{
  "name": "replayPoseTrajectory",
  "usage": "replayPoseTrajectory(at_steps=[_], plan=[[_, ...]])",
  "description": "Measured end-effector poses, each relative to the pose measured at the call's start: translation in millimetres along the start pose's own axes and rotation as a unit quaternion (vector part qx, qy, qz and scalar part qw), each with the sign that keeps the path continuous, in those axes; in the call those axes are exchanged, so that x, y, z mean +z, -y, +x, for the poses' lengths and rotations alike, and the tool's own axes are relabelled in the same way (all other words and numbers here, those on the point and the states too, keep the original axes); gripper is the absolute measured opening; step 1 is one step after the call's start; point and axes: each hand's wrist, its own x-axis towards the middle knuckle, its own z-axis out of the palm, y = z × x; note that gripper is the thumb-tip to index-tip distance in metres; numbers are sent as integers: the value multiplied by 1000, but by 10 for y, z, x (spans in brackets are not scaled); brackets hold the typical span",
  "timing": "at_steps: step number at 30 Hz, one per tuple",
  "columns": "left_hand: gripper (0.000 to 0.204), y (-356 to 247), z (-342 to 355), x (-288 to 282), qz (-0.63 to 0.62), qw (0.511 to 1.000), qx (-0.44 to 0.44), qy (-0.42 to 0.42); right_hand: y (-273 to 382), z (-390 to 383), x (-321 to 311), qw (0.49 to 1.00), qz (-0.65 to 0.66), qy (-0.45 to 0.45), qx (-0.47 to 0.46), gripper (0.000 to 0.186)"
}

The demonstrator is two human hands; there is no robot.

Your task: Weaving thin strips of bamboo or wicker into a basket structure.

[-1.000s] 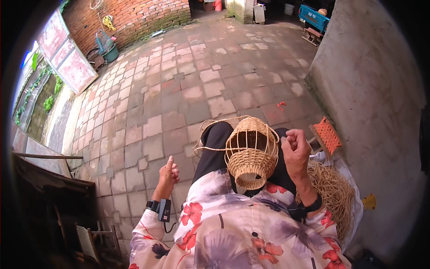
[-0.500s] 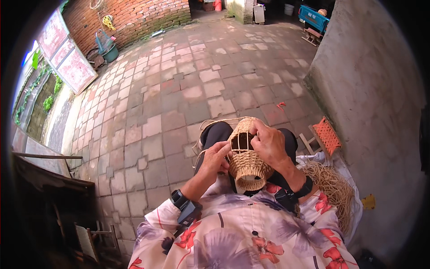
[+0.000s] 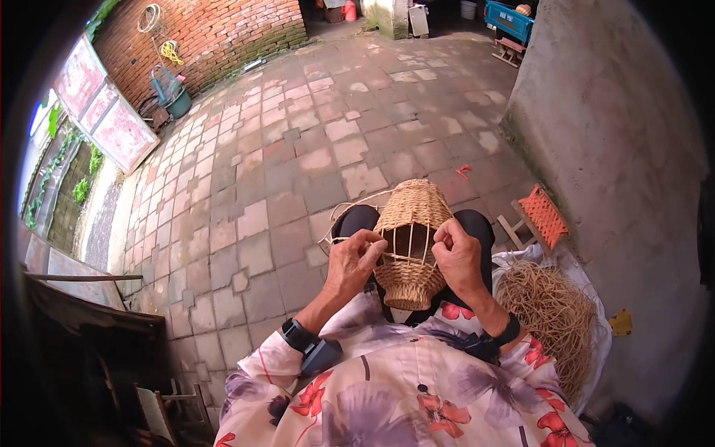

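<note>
A straw-coloured woven basket (image 3: pixel 412 200) rests between my knees, its narrow round neck toward me. Across its middle is an open band where bare upright stakes (image 3: pixel 410 242) show over a dark inside. At the left edge of this band, my left hand (image 3: pixel 352 262) pinches with thumb and forefinger; a thin straw cord (image 3: pixel 360 200) loops out from that side over my left knee. My right hand (image 3: pixel 457 259) has its fingers curled on the right edge of the basket by the stakes. The fingertips' exact hold is partly hidden.
To my right, a white sack (image 3: pixel 596 320) holds a heap of loose straw strands (image 3: pixel 547 316). Beside it stands a small stool with an orange woven seat (image 3: pixel 544 220). A grey wall (image 3: pixel 611 149) rises on the right. Dark furniture (image 3: pixel 89 350) stands at lower left.
The basket has tipped, so its neck opening no longer faces up at me. My right hand has moved from the top of the gap to its right edge, uncovering more stakes.
</note>
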Motion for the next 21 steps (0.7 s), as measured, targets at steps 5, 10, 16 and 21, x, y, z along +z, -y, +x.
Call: replayPoseTrajectory(at_steps=[5, 10, 16, 21], plan=[[27, -110, -109, -54, -50, 989, -137, -30, -48, 14, 16, 1000, 7, -4, -14, 10], [28, -298, -86, 3, -245, 932, -259, 64, -49, 31, 24, 1000, -3, -1, -22, 10], [22, -232, 224, 131, -226, 941, -251, 34, -44, 33, 5, 1000, 5, 1, -8, 9], [17, -44, 263, 260, -37, 995, -90, -17, -18, 27, 15, 1000, 15, 3, -3, 9]])
